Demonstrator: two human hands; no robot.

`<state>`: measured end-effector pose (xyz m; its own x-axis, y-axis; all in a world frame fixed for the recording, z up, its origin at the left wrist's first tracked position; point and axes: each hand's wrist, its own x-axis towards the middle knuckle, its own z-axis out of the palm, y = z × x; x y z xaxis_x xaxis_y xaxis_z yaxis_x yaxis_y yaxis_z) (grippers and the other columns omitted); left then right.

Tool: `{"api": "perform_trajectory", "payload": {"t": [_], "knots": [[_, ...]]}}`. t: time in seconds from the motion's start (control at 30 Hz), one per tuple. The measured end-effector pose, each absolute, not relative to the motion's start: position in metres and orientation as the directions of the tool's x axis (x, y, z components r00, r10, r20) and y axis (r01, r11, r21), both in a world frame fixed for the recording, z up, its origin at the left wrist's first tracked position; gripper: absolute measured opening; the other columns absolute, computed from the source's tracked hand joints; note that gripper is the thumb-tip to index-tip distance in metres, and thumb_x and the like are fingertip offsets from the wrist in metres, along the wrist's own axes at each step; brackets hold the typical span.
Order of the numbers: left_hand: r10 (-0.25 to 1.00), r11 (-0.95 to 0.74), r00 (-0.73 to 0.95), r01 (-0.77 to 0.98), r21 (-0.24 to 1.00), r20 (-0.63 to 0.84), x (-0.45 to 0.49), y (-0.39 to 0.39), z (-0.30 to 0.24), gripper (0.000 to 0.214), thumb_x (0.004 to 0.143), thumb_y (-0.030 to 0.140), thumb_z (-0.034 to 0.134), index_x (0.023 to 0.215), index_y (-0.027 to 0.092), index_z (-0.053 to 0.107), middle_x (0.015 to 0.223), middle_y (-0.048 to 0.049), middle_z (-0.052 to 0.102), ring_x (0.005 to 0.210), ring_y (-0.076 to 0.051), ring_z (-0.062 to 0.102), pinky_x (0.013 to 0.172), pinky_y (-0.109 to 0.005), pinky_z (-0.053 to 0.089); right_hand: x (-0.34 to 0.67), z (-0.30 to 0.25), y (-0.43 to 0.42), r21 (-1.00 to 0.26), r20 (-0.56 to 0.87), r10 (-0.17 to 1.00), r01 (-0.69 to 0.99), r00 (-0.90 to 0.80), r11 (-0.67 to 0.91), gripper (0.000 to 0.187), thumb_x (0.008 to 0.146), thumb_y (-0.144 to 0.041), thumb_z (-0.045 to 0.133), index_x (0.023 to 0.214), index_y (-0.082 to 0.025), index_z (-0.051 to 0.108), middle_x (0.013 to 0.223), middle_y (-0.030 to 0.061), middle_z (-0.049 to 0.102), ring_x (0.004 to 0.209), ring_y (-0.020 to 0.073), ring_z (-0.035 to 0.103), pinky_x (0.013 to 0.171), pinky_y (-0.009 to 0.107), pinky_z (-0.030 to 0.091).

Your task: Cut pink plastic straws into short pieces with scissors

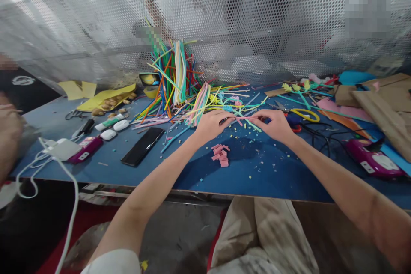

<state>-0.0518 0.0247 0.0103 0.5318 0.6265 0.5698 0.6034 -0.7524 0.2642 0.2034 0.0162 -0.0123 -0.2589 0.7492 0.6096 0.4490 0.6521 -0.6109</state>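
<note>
Both of my hands are raised just over the blue table, pinching a pink pipe cleaner (244, 118) stretched between them. My left hand (212, 125) grips its left end with thumb and fingers together. On the other end, the fingers of my right hand (273, 123) are closed as well. A small heap of short pink pieces (220, 155) lies on the table below, nearer to my left hand. Behind my hands sits a bunch of pastel pipe cleaners (201, 102), with pink and blue curled pieces (233, 105) beside it.
A tall bundle of coloured pipe cleaners (173, 75) stands by the perforated metal screen (257, 17). To the left are a black phone (143, 146), white cables and a purple power strip (86, 150). Scissors (305, 115), cardboard (385, 111) and another power strip (374, 158) lie right. A person's arm (9, 137) shows far left.
</note>
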Motion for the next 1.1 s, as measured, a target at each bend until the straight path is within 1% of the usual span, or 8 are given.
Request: {"api": "perform_trajectory", "payload": {"t": [0.13,0.4,0.57,0.77,0.93,1.1], "knots": [[0.654,-0.727,0.496,0.621,0.293,0.571,-0.051,0.028,0.002,0.028,0.096,0.041,0.054,0.104,0.024,0.075,0.098,-0.0050,0.075,0.088,-0.018,0.066,0.084,-0.031,0.048,0.206,-0.017,0.020,-0.550,0.623,0.724,0.493,-0.295,0.674,0.023,0.087,-0.047,0.064,0.084,-0.027,0.076,0.081,0.0009,0.074,0.066,0.0172,0.063,0.064,0.035,0.051],[0.677,-0.709,0.460,0.615,0.345,0.574,-0.052,0.030,-0.002,0.029,0.094,0.043,0.056,0.101,0.023,0.077,0.093,-0.0061,0.075,0.079,-0.017,0.063,0.080,-0.031,0.047,0.207,-0.020,0.023,-0.534,0.642,0.708,0.491,-0.294,0.688,0.016,0.087,-0.042,0.068,0.086,-0.030,0.078,0.081,0.0001,0.074,0.068,0.0183,0.064,0.065,0.036,0.051],[0.676,-0.713,0.448,0.599,0.365,0.585,-0.051,0.030,-0.003,0.027,0.093,0.043,0.059,0.102,0.024,0.077,0.093,-0.0052,0.075,0.081,-0.017,0.063,0.082,-0.031,0.046,0.208,-0.022,0.024,-0.522,0.650,0.698,0.492,-0.300,0.697,0.014,0.087,-0.041,0.068,0.089,-0.031,0.078,0.083,-0.0002,0.075,0.073,0.0195,0.066,0.069,0.038,0.052],[0.665,-0.718,0.468,0.613,0.328,0.582,-0.050,0.030,-0.003,0.029,0.093,0.046,0.058,0.103,0.025,0.076,0.095,-0.0046,0.076,0.084,-0.017,0.064,0.083,-0.031,0.047,0.209,-0.025,0.025,-0.500,0.664,0.681,0.493,-0.310,0.712,0.015,0.088,-0.041,0.067,0.091,-0.031,0.078,0.083,-0.0006,0.075,0.074,0.0195,0.066,0.070,0.037,0.052],[0.667,-0.703,0.438,0.638,0.314,0.603,-0.046,0.027,-0.003,0.030,0.092,0.049,0.060,0.101,0.025,0.077,0.093,-0.0038,0.076,0.083,-0.017,0.065,0.082,-0.031,0.048,0.209,-0.024,0.024,-0.450,0.678,0.655,0.518,-0.333,0.728,0.015,0.090,-0.039,0.066,0.092,-0.031,0.078,0.085,-0.0002,0.076,0.076,0.0197,0.067,0.073,0.037,0.052],[0.671,-0.691,0.390,0.638,0.341,0.630,-0.042,0.023,-0.003,0.028,0.091,0.048,0.061,0.098,0.026,0.077,0.095,-0.0017,0.076,0.087,-0.017,0.067,0.084,-0.032,0.050,0.208,-0.019,0.019,-0.398,0.682,0.635,0.543,-0.364,0.739,0.016,0.092,-0.035,0.064,0.093,-0.027,0.078,0.087,0.0009,0.076,0.077,0.0179,0.066,0.074,0.034,0.052]]}}
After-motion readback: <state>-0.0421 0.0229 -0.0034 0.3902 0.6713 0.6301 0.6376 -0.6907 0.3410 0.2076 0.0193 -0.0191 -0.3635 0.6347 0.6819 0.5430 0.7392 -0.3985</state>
